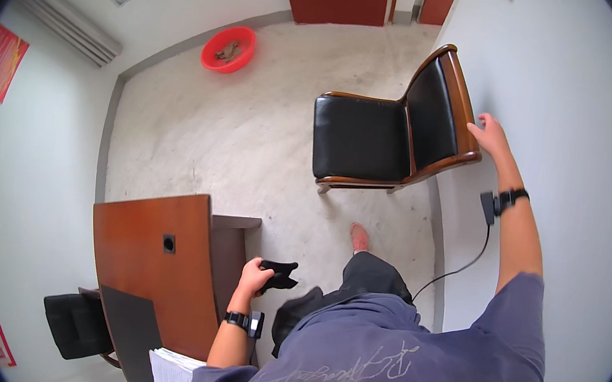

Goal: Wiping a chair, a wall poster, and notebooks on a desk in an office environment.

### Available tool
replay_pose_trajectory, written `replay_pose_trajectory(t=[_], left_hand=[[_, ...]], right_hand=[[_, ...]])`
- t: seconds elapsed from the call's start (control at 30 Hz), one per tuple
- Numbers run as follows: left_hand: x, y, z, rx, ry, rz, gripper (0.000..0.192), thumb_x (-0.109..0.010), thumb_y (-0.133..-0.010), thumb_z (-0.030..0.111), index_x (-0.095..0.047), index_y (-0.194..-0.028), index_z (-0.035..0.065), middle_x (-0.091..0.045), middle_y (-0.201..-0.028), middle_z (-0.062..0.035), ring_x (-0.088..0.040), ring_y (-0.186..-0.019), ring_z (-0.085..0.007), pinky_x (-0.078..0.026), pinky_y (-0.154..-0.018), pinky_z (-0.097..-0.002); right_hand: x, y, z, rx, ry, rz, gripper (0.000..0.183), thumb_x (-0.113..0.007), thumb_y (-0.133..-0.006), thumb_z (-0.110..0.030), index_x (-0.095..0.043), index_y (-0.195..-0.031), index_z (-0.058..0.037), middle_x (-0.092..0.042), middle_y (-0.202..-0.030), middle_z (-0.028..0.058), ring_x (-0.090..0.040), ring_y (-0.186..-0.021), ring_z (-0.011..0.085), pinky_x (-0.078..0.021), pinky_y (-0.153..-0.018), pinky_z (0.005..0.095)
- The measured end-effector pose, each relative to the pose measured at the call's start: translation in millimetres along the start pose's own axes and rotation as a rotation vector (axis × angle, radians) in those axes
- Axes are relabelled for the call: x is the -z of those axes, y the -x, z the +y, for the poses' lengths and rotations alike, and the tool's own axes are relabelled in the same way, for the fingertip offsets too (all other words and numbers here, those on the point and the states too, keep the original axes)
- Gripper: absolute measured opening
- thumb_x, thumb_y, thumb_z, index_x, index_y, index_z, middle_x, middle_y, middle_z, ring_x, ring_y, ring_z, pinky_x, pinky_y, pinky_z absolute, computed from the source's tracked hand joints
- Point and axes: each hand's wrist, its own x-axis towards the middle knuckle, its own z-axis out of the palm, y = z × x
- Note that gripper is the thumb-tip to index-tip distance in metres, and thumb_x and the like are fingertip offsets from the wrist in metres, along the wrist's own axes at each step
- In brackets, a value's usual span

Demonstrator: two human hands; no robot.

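A bunched black cloth (279,277) is pinched in my left hand (255,277), just past the right edge of the wooden desk (161,248). On the other side, my right hand (491,136) is at the backrest of a chair (362,140) with a dark wood frame and black padded seat. Its thumb lies over the wooden top rail (458,95); the fingers are apart, on the wall side of the rail. Whether they press on the wood cannot be seen. Each wrist wears a black strap with a small device.
A red plastic basin (229,49) holding a brownish cloth stands on the floor by the far wall. Papers (172,372) lie stacked on the desk, and a black chair (74,326) stands behind it. A cable (462,270) hangs from my right wrist device. The white wall (584,168) runs close on my right.
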Motion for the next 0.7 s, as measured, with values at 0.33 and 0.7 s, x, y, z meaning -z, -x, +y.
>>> replay_pose_trajectory(t=[0.33,0.7], left_hand=[[-100.4,-282.4,136.8,0.183,-0.221,-0.205,0.105,-0.067,-0.086,0.003,0.003,-0.164,0.0082,-0.062,-0.126,-0.0318,-0.073,-0.089,-0.0433,-0.063,-0.056,-0.0524],[-233.2,-472.8,119.4,0.007,-0.070,0.050,0.069,-0.084,-0.087,0.045,-0.061,-0.125,-0.0075,-0.073,-0.116,-0.0223,-0.071,-0.108,-0.0373,-0.057,-0.094,-0.0452]], right_hand=[[-88.1,-86.5,80.3,-0.229,-0.022,-0.074,0.083,-0.076,-0.088,-0.056,-0.051,-0.132,0.0092,-0.068,-0.118,0.0337,-0.065,-0.114,0.0491,-0.0538,-0.096,0.0512],[-79.2,-74.0,34.4,-0.273,0.002,-0.070,0.077,-0.077,-0.088,-0.055,-0.055,-0.128,0.0071,-0.071,-0.106,0.0282,-0.070,-0.100,0.0441,-0.0552,-0.088,0.0481]])
